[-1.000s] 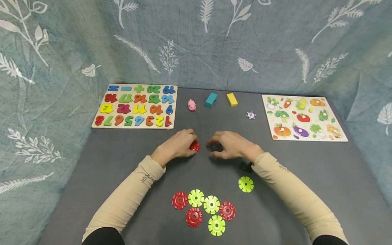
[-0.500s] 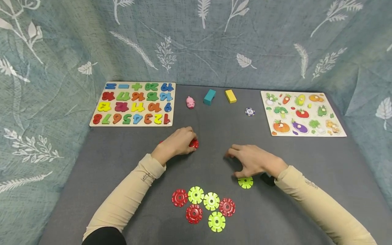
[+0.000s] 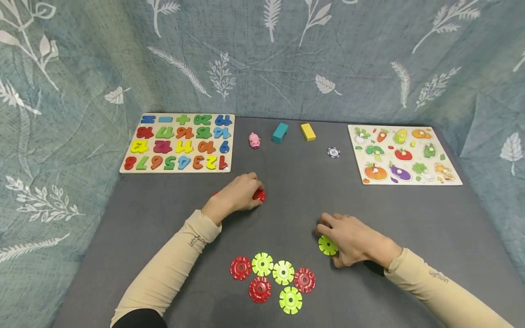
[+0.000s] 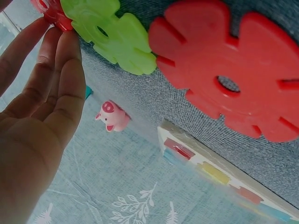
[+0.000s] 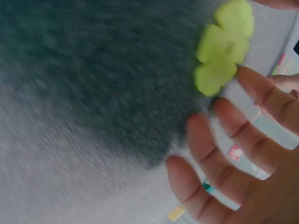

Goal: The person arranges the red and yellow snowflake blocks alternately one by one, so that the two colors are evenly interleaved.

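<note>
Near the centre of the head view, the left hand [image 3: 235, 197] pinches a red notched disc [image 3: 259, 195] between thumb and fingers, its far side jutting past the fingertips. A sliver of red also peeks out left of the wrist. The left wrist view shows what the hand covers there: a yellow-green notched disc [image 4: 117, 35] running from upper left to upper centre, then a second red notched disc [image 4: 196, 70] filling the upper right. Their edges meet in that view; I cannot tell whether they interlock.

Right of centre, the right hand [image 3: 353, 240] arches its bent fingers around a lone lime notched disc [image 3: 327, 245], which lies between index finger and thumb. The blurred right wrist view puts the index fingertip at the disc's edge, with the thumb cut off at upper right; I cannot tell whether they grip it.

At bottom centre lies a cluster of loose discs [image 3: 278, 272], three red and three yellow-green.
</note>
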Demonstrator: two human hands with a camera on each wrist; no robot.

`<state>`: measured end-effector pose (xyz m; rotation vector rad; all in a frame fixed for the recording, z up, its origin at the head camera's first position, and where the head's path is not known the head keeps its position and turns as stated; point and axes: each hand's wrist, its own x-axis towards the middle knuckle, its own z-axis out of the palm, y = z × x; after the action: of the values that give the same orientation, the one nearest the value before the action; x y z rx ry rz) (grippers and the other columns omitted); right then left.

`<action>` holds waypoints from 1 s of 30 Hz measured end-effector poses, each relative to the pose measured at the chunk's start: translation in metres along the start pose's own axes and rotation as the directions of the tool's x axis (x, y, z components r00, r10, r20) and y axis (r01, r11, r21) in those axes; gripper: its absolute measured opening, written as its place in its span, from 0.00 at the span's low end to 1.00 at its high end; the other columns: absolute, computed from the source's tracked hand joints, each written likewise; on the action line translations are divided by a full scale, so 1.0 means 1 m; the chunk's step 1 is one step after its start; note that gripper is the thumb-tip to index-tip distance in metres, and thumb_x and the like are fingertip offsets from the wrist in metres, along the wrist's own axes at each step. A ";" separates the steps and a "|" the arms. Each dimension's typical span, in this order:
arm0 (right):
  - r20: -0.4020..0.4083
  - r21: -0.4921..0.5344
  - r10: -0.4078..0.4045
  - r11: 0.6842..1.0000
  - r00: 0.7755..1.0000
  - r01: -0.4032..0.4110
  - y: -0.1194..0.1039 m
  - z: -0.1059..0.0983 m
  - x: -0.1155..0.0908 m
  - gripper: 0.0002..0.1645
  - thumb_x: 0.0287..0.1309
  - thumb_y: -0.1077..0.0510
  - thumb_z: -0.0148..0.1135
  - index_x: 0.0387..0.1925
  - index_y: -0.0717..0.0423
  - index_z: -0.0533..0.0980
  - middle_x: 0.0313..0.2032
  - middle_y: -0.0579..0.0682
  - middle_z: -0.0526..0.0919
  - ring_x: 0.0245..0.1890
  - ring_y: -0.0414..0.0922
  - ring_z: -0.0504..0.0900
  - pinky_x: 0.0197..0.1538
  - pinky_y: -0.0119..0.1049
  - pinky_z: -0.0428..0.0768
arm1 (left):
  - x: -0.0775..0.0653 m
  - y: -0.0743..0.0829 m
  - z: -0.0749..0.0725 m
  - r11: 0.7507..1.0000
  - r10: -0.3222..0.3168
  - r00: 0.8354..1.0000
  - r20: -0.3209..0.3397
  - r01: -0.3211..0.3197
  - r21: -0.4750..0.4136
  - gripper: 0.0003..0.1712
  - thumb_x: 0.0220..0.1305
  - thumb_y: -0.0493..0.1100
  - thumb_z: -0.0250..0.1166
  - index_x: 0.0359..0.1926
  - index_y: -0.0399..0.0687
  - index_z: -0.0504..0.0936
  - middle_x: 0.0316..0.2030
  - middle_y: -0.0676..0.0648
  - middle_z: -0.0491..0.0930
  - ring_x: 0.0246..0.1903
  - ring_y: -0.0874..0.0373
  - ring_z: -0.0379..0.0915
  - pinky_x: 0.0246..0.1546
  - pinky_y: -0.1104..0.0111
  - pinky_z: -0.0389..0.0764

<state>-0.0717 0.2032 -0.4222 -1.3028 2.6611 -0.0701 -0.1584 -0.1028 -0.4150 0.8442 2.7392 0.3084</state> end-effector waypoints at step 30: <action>-0.061 0.058 0.010 0.998 0.998 -0.007 0.008 -0.013 0.025 0.28 0.28 0.51 0.72 0.40 0.50 0.77 0.34 0.42 0.75 0.23 0.34 0.67 0.27 0.31 0.70 | -0.003 0.001 -0.001 1.000 -0.004 1.000 -0.012 0.004 -0.013 0.22 0.57 0.47 0.70 0.50 0.39 0.83 0.43 0.41 0.78 0.40 0.52 0.73 0.48 0.61 0.77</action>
<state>-0.0950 0.1882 -0.4135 -1.2914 2.6938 -0.1867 -0.1557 -0.1044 -0.4129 0.8361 2.7470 0.3309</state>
